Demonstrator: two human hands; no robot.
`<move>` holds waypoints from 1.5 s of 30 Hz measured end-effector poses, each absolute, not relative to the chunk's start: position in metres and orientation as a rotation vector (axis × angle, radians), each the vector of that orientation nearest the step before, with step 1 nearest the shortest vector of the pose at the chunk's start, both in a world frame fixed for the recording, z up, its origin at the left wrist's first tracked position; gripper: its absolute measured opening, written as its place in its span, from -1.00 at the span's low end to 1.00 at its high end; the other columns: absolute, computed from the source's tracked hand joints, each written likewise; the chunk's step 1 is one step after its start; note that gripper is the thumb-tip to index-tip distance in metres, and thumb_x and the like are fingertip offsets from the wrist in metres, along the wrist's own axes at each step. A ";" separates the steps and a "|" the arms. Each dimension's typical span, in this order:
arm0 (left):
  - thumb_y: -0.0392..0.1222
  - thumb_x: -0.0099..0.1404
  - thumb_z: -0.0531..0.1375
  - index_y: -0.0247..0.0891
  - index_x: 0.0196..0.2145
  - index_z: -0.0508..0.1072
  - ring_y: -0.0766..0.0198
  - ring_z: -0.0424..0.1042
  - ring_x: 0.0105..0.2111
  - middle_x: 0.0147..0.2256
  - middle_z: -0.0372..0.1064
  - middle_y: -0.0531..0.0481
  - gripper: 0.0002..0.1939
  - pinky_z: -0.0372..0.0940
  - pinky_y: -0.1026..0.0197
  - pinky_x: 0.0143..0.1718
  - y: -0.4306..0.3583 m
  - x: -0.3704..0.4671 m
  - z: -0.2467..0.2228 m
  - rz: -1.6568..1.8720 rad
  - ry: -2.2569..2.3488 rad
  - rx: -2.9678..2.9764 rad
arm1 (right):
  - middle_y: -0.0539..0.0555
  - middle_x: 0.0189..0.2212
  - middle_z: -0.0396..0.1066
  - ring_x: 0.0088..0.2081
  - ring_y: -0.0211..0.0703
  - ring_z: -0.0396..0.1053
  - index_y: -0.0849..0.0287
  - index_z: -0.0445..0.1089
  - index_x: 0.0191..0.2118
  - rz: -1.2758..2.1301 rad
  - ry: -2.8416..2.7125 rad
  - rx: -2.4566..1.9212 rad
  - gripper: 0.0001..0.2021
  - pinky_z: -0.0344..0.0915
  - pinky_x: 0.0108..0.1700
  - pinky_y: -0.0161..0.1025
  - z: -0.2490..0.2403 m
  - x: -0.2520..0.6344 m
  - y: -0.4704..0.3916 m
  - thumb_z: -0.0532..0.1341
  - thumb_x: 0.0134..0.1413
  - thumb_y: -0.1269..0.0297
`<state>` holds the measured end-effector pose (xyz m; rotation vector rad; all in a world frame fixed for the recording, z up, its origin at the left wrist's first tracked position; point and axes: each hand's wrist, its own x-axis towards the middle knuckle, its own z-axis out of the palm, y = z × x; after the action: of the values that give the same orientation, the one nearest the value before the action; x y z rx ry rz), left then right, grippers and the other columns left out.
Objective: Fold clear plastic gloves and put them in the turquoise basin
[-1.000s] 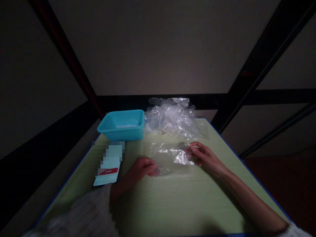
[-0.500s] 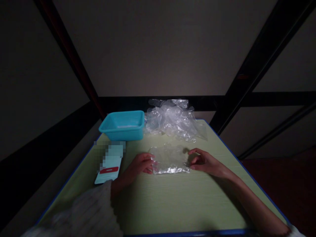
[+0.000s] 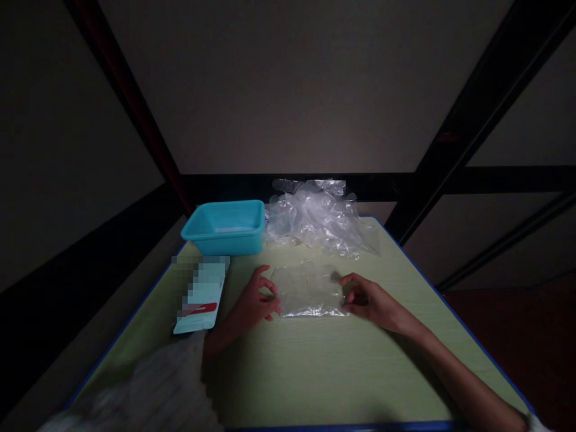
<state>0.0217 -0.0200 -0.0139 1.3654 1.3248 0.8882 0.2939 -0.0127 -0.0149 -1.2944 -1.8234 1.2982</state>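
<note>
A clear, thin plastic piece (image 3: 310, 291), which looks like a folded disposable glove, lies flat on the table with a shiny crease along its near edge. At its left side is my left hand (image 3: 256, 300), fingers apart and curved, the thumb by the near left corner. On the opposite side my right hand (image 3: 371, 300) rests with bent fingers, index finger and thumb apart at the right edge. Behind it sits a loose pile of clear plastic gloves (image 3: 319, 216), with some finger shapes showing.
A turquoise plastic basket (image 3: 229, 243) stands at the back left of the pale table (image 3: 342, 372), which has a blue edge. Nearer me on the left lies a phone (image 3: 202, 300) with a partly blurred screen. A wall rises behind the table.
My left hand has drawn slightly back from the plastic, and its fingers have spread and lifted. My right hand has hardly moved. The plastic lies a little flatter.
</note>
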 end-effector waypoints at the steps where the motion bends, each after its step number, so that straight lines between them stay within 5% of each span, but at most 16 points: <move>1: -0.36 -0.05 0.15 -0.12 0.01 0.00 0.39 0.42 -0.58 -0.38 0.22 0.19 -0.34 0.23 0.45 -0.72 -0.020 0.022 -0.015 0.889 1.328 1.374 | -0.12 -0.56 0.24 -0.55 -0.29 0.22 0.15 0.18 -0.20 1.277 -1.840 -1.293 -0.64 0.14 -0.50 -0.32 -0.015 0.293 -0.013 0.25 -0.19 0.27; 17: -0.47 -0.11 0.23 0.02 0.16 -0.20 0.50 0.36 -0.57 -0.16 0.12 0.07 0.00 0.28 0.41 -0.58 -0.030 0.025 -0.022 0.880 1.242 1.500 | -0.10 -0.55 0.23 -0.54 -0.28 0.20 0.13 0.17 -0.15 1.171 -1.940 -1.299 -0.68 0.14 -0.49 -0.32 -0.015 0.292 -0.017 0.17 -0.12 0.36; 26: -0.52 -0.14 0.22 -0.01 0.18 -0.21 0.51 0.35 -0.60 -0.21 0.14 0.08 0.03 0.21 0.44 -0.64 -0.024 0.022 -0.024 0.756 1.215 1.447 | -0.09 -0.56 0.25 -0.54 -0.27 0.19 0.14 0.18 -0.13 1.156 -1.977 -1.295 -0.67 0.12 -0.49 -0.31 -0.018 0.292 -0.017 0.17 -0.11 0.37; 34: -0.30 -0.05 0.23 -0.04 0.13 -0.14 0.30 0.44 -0.44 -0.25 0.21 0.06 -0.14 0.18 0.48 -0.71 -0.020 0.021 -0.020 0.765 1.079 1.338 | -0.09 -0.55 0.24 -0.54 -0.28 0.19 0.14 0.17 -0.12 1.171 -1.980 -1.291 -0.68 0.13 -0.50 -0.31 -0.017 0.291 -0.019 0.16 -0.07 0.35; 45: -0.40 -0.01 0.18 -0.03 0.17 -0.18 0.48 0.30 -0.59 -0.24 0.26 0.09 -0.12 0.22 0.48 -0.72 -0.020 0.022 -0.022 0.694 1.023 1.378 | -0.07 -0.54 0.26 -0.52 -0.26 0.21 0.14 0.19 -0.13 1.123 -2.019 -1.280 -0.69 0.15 -0.49 -0.31 -0.017 0.291 -0.018 0.16 -0.07 0.38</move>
<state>0.0218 -0.0195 -0.0215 1.3785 1.0233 0.6945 0.2912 -0.0183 -0.0167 -1.2803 -2.0189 1.1226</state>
